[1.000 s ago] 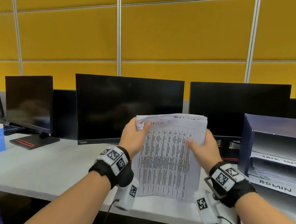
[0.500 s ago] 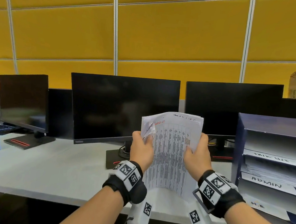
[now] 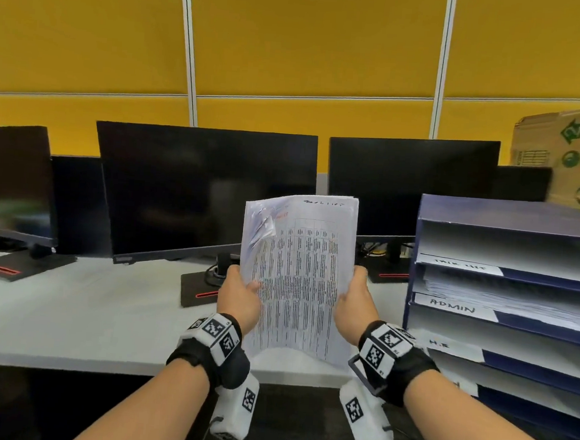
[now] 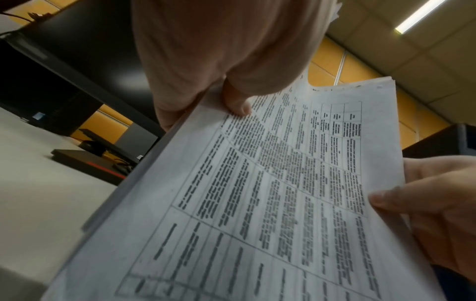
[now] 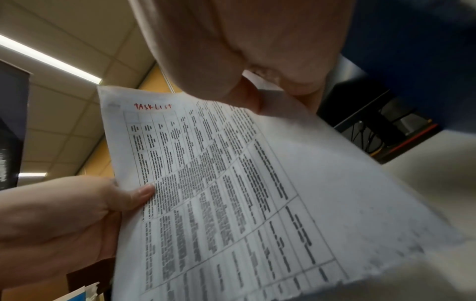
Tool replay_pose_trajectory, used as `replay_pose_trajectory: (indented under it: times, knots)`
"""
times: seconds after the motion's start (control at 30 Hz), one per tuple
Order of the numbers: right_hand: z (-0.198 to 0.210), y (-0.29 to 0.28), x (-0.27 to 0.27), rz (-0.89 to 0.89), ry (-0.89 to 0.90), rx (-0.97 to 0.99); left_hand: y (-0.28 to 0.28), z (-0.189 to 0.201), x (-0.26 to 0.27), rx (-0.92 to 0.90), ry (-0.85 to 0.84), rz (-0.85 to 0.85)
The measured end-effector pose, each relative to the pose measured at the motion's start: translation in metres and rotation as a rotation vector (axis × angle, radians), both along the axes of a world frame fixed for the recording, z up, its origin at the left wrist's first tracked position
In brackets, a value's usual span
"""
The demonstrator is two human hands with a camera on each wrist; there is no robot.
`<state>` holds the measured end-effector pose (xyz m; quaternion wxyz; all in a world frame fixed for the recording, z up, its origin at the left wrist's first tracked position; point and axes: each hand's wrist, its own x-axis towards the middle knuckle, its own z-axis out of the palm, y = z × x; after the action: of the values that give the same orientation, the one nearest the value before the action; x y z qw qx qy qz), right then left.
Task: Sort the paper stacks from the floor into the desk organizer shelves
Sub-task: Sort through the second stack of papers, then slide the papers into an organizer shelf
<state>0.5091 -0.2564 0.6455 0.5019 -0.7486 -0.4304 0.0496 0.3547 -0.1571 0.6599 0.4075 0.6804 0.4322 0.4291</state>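
Observation:
A stack of printed table sheets (image 3: 298, 275) stands upright above the white desk (image 3: 86, 312), its lower edge bowed on the desk top. Red handwriting at its head reads TASKLIST (image 5: 153, 106). My left hand (image 3: 240, 297) grips the stack's left edge, thumb on the front (image 4: 235, 101). My right hand (image 3: 356, 303) grips the right edge, thumb on the front (image 5: 247, 95). The top left corner of the front sheet curls forward. The blue desk organizer (image 3: 506, 303) stands just to the right, with shelves labelled TASK LIST, ADMIN and H.R. Papers lie in the ADMIN shelf.
Several dark monitors (image 3: 201, 193) line the back of the desk before a yellow partition wall (image 3: 310, 49). A monitor base (image 3: 201, 292) with cables sits just behind the stack. A cardboard box (image 3: 571, 153) stands behind the organizer.
Both hands slid down the stack's sides from near its top to about the middle. The stack and hands came nearer the organizer, and the front sheet's top left corner is released.

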Motion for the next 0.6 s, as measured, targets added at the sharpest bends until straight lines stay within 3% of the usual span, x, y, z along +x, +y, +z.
replay_pose_trajectory:
  times: [0.17,0.6]
  knots:
    - [0.015,-0.045,-0.002,-0.025,-0.052,-0.034,-0.026,0.004,-0.012,0.007,0.011,-0.020]
    - [0.032,-0.186,-0.012,-0.075,0.053,-0.079,-0.144,0.010,-0.018,-0.017,-0.012,-0.166]
